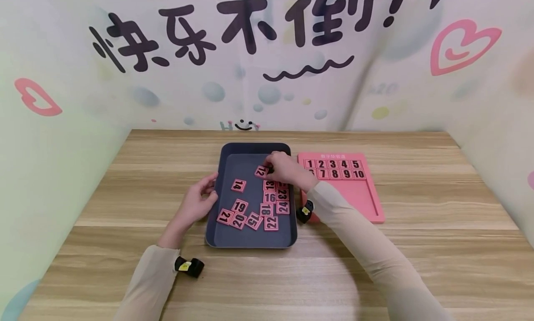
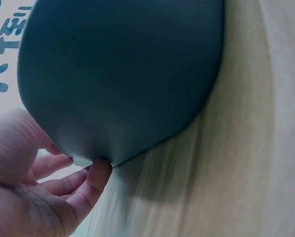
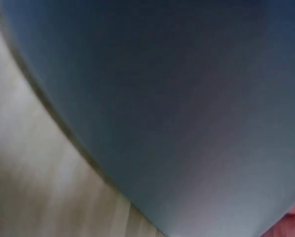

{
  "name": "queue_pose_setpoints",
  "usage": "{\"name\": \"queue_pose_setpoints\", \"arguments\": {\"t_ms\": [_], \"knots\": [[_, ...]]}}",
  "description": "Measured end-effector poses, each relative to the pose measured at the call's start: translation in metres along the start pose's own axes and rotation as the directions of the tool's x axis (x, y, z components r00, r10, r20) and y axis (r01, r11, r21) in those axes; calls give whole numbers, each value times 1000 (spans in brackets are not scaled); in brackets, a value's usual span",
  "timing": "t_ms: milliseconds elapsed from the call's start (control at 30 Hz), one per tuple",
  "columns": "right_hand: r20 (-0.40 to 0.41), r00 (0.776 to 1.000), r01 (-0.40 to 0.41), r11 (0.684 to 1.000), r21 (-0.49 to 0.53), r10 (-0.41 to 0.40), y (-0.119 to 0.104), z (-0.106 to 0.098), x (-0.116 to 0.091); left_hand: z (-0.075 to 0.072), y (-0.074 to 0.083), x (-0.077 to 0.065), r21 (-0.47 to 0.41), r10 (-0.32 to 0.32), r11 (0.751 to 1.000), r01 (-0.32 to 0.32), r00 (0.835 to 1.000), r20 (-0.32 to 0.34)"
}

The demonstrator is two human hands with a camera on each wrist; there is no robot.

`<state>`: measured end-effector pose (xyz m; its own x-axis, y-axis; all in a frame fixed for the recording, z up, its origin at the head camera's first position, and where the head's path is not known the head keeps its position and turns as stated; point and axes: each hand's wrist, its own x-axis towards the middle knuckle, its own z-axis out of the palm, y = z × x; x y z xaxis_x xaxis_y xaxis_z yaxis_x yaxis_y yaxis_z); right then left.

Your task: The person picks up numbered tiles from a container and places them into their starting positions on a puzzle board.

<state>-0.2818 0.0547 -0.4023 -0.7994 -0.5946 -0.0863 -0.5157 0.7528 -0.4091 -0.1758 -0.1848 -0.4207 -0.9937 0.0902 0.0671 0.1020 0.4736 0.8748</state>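
Note:
My right hand point(image 1: 288, 169) reaches over the right side of a dark grey tray point(image 1: 250, 240) and pinches a pink number tile marked 12 point(image 1: 261, 171) between thumb and fingers. My left hand point(image 1: 197, 200) rests against the tray's left outer wall, fingers relaxed; in the left wrist view, the left fingertips point(image 2: 100, 168) touch the tray's edge. Several more pink tiles lie in the tray, among them 14 point(image 1: 238, 185), 16 point(image 1: 270, 197) and 22 point(image 1: 270, 223). The right wrist view is mostly filled by the tray's outer wall point(image 3: 152, 113), with a bit of right hand at lower right.
Right of the tray lies a pink number-puzzle board point(image 1: 340, 195), its top two rows holding tiles 1 to 10. Part of it is covered by the right arm. Both stand on a wood-grain table point(image 1: 442, 209), with a printed wall sheet point(image 1: 167, 98) behind.

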Motion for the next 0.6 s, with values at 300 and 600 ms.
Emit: {"name": "queue_pose_setpoints", "arguments": {"t_ms": [300, 600], "knots": [[-27, 1000, 11, 999, 33, -10, 0, 1, 0, 0, 0, 0, 1, 2, 1000, -2, 1000, -1], [-42, 997, -56, 998, 31, 58, -2, 4, 2, 0, 2, 0, 16, -8, 1000, 8, 1000, 6]]}}
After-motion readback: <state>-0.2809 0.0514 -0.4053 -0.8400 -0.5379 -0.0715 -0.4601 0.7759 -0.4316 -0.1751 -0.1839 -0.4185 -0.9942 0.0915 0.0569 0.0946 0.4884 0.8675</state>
